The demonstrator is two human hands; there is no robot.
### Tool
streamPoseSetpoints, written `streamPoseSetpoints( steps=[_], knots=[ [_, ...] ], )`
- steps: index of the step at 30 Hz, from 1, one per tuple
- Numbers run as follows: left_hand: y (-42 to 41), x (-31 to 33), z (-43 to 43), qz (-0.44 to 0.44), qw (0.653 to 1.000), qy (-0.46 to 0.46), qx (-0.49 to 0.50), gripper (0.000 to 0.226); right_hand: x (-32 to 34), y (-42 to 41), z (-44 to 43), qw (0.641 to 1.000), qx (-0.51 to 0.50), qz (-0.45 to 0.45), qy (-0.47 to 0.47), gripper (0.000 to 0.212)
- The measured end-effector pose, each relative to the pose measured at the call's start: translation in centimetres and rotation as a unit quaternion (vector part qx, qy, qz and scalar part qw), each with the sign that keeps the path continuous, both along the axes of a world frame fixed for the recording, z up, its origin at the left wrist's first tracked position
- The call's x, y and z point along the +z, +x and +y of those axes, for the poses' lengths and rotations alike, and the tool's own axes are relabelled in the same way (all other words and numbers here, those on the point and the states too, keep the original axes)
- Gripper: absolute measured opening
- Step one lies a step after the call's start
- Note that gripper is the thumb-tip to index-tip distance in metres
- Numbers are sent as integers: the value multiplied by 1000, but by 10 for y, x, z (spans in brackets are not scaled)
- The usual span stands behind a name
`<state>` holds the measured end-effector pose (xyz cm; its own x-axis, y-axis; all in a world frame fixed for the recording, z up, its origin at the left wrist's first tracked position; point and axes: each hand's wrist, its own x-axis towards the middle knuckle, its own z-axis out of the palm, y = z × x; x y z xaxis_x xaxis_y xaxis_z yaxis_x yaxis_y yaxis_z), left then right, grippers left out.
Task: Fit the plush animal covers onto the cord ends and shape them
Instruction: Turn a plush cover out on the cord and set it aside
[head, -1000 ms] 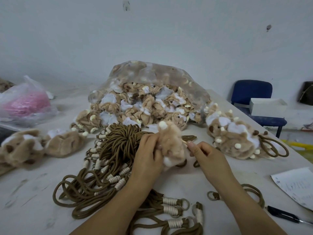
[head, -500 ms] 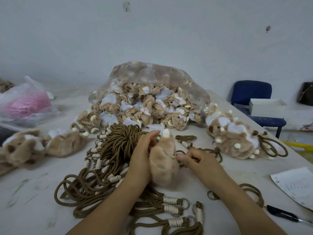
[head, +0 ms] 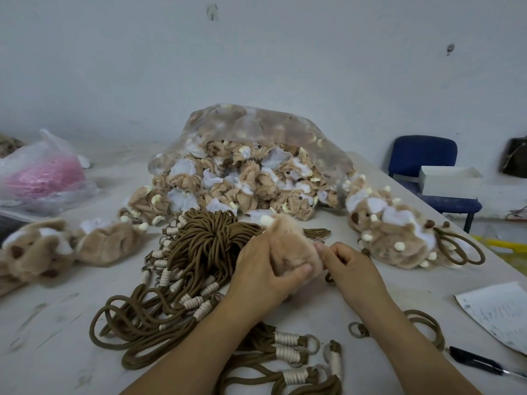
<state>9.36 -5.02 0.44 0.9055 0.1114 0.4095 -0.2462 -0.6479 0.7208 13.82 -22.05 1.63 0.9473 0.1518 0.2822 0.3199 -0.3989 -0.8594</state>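
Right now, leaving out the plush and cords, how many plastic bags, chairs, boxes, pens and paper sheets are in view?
Plastic bags: 2 (clear bag, pink-filled bag)
Blue chair: 1
White box: 1
Pen: 1
Paper sheet: 1
Total: 6

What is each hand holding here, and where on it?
Left hand grips the tan plush cover round its lower body; right hand pinches its right side.
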Motion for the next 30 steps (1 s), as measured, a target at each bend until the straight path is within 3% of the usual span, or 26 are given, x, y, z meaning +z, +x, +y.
streamPoseSetpoints(
  steps=[4,8,10,13,15,20,24,27,30],
  knots=[
    [0,1,0,14,999,-35,29,63,-2,1,1,1000,-12,-5,-11,67],
    [-6,5,7,6,997,-79,22,33,-2,3,-3,997,-14,-45,-54,53],
    [-8,9,9,8,997,-72,17,34,2,4,-7,990,-3,-101,-101,44],
    [-10,11,11,15,998,-60,3,51,7,5,-14,977,31,-147,-152,52],
    [-11,12,14,18,997,-71,-20,56,7,5,-15,978,66,-131,-146,55],
    [-12,10,16,49,982,-111,-144,48,1,-4,-2,992,118,-32,-22,54],
    [-13,9,10,92,973,-101,-188,39,0,-6,3,993,117,5,-3,51],
    [-9,10,8,66,983,-88,-149,39,-1,-5,6,996,94,9,1,49],
    [-3,9,7,-38,999,-10,31,60,-4,0,7,999,41,4,9,54]
  ],
)
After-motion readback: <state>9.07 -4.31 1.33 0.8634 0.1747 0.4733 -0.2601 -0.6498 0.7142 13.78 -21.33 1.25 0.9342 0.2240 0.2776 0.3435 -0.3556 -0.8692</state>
